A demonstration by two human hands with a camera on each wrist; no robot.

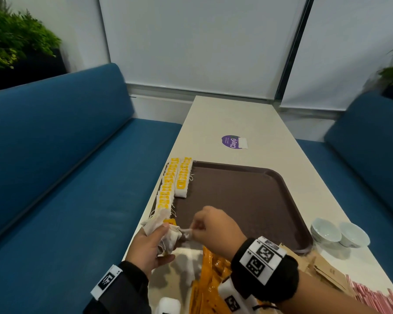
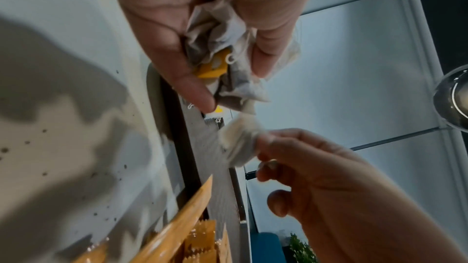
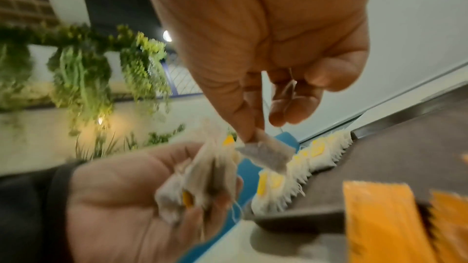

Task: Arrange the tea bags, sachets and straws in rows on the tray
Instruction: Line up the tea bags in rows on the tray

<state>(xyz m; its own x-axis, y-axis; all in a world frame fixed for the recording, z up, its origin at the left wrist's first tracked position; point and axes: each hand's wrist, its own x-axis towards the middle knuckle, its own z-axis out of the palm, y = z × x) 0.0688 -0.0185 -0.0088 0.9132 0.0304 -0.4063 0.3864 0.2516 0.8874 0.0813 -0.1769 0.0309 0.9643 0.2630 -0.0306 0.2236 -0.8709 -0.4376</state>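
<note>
A: Booth seating, two blue benches (image 1: 61, 168), a long pale table (image 1: 241, 118) running away from the person, white blinds behind, and plants in both far corners.

B: Biggest thing on the table?

A: One brown tray (image 1: 243, 200), long axis along the table. Two rows of tea bags (image 1: 175, 182) lie along its left edge, yellow tags up, rows running near to far. The bags overlap, so an exact count isn't possible.

B: Other items?

A: Two white bowls (image 1: 339, 232) just right of the tray. On the near table: a pile of orange sachets (image 1: 210, 277), brown paper sachets (image 1: 325, 268) and pink straws (image 1: 372, 298) at the near right. One purple sticker (image 1: 233, 142) lies beyond the tray.

B: Hands?

A: The left hand (image 1: 149, 248) grips a crumpled bunch of tea bags (image 1: 161, 227) at the tray's near-left corner; count unreadable. The right hand (image 1: 211, 225) pinches one tea bag (image 3: 266, 153) between thumb and fingertip, just beside the bunch.

B: Any differences between views?

A: The head view hides that single bag behind knuckles and blur. The right wrist view shows it tilted, hanging over the tray corner, with the rows behind. The left wrist view shows a yellow tag (image 2: 212, 65) inside the bunch, plus the sachets' serrated ends.
</note>
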